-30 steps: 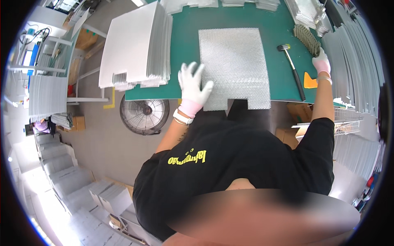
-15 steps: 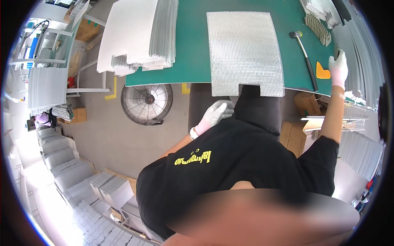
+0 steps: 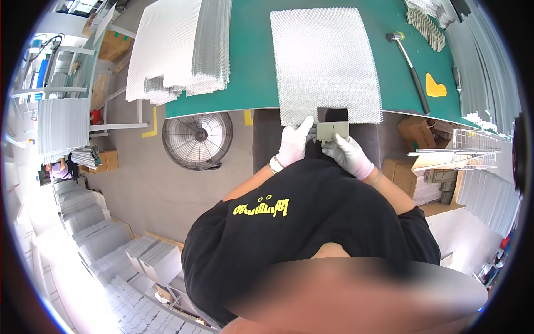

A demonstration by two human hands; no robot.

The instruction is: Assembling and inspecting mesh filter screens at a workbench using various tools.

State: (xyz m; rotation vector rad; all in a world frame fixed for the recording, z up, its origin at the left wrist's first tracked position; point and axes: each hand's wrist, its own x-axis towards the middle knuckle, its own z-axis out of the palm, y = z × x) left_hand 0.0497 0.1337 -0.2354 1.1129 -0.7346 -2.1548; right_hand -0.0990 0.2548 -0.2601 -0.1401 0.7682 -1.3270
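A silvery mesh panel (image 3: 328,61) lies on the green table, its near edge overhanging the front, with a rectangular notch cut in that edge. My left hand (image 3: 295,145), in a pale glove, grips the near edge just left of the notch, thumb on top; its other fingers are partly hidden. My right hand (image 3: 349,156), gloved too, is closed on a small flat grey plate (image 3: 332,131) with a small slot in it. The plate is held just in front of the notch, above my lap.
A stack of mesh panels (image 3: 167,44) stands at the table's left. To the right lie a hammer (image 3: 413,75), a yellow angled piece (image 3: 435,86) and a row of small grey plates (image 3: 425,30). A round floor fan (image 3: 199,136) sits below the table's left front; cardboard boxes (image 3: 414,132) stand at right.
My right hand has come from the table's right end to the notch, now with the small grey plate. My left hand has moved up to the panel's near edge. The view has shifted slightly.
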